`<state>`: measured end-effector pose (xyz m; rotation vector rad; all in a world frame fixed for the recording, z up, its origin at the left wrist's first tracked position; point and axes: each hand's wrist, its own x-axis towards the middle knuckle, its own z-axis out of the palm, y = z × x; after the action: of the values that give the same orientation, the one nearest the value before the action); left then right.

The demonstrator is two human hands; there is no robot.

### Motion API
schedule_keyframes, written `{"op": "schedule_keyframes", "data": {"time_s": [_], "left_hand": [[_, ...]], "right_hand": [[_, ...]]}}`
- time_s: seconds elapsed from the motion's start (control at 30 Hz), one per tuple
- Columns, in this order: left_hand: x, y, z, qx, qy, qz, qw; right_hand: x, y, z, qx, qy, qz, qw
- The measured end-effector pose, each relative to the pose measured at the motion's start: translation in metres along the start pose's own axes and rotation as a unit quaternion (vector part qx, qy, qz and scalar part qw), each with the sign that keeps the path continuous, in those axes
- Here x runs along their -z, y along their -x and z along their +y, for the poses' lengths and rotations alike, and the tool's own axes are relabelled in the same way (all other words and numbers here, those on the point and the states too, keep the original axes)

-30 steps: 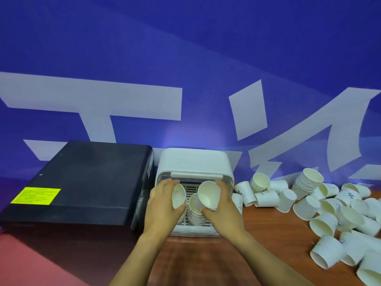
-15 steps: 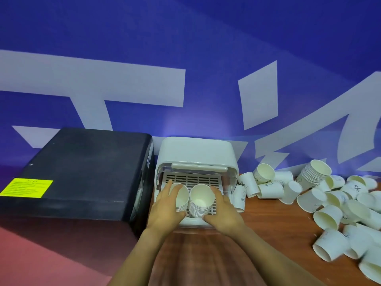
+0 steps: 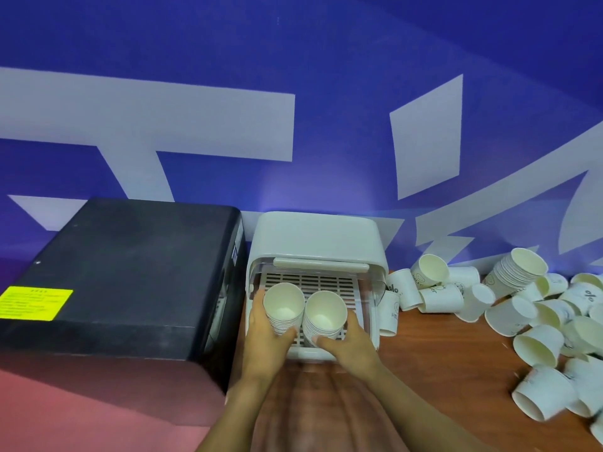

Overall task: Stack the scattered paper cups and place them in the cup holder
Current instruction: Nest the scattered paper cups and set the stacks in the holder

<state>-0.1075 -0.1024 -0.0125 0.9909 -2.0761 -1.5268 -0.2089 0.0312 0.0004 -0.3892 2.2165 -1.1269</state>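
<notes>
A white cup holder (image 3: 316, 238) with a slatted tray stands against the blue wall. Two stacks of white paper cups sit side by side at the tray's front, mouths facing me. My left hand (image 3: 265, 337) grips the left cup stack (image 3: 283, 308) from its left side and below. The right cup stack (image 3: 324, 316) is held by my right hand (image 3: 349, 343), fingers curled round its lower right side. Scattered paper cups (image 3: 535, 340) lie on the wooden table (image 3: 440, 380) to the right, among them another nested stack (image 3: 517, 272).
A large black box (image 3: 124, 275) with a yellow label stands directly left of the cup holder, touching it. Loose cups lie close against the holder's right side. The blue wall with white shapes closes the back.
My right hand lowered its cup onto the right stack in the tray. Both hands have shifted the two stacks slightly forward and now hold them side by side. The camera tilted down.
</notes>
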Motion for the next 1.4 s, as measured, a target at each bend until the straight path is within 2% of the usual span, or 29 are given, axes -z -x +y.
{"op": "schedule_keyframes", "data": {"time_s": [0.27, 0.57, 0.67, 0.83, 0.97, 1.03, 1.13, 1.27, 1.4], "left_hand": [[-0.024, -0.037, 0.009, 0.015, 0.04, 0.056, 0.998], [-0.047, -0.077, 0.011, 0.016, 0.087, 0.085, 0.992], [-0.047, -0.08, 0.018, 0.02, 0.111, 0.082, 0.99], [-0.039, -0.067, 0.016, 0.041, 0.088, 0.07, 0.993], [-0.035, -0.036, 0.013, 0.078, 0.08, 0.051, 0.992], [-0.034, -0.012, 0.013, 0.08, 0.067, 0.022, 0.994], [-0.033, 0.031, 0.02, 0.08, 0.034, -0.074, 0.993], [-0.038, 0.072, 0.025, 0.047, -0.037, -0.174, 0.983], [-0.064, 0.102, 0.03, 0.055, -0.039, -0.247, 0.967]], "right_hand": [[-0.006, -0.025, -0.006, -0.048, -0.057, 0.057, 0.996], [0.002, -0.071, -0.017, 0.018, -0.133, 0.156, 0.979], [0.003, -0.074, -0.022, 0.008, -0.141, 0.145, 0.979], [0.007, -0.06, -0.014, -0.02, -0.123, 0.107, 0.986], [0.014, -0.035, -0.005, -0.042, -0.117, 0.054, 0.991], [0.019, -0.018, 0.0, -0.069, -0.116, 0.013, 0.991], [0.033, 0.021, 0.013, -0.058, -0.099, -0.032, 0.993], [0.063, 0.077, 0.051, -0.064, -0.072, -0.037, 0.995], [0.097, 0.13, 0.101, -0.121, -0.059, 0.007, 0.991]]}}
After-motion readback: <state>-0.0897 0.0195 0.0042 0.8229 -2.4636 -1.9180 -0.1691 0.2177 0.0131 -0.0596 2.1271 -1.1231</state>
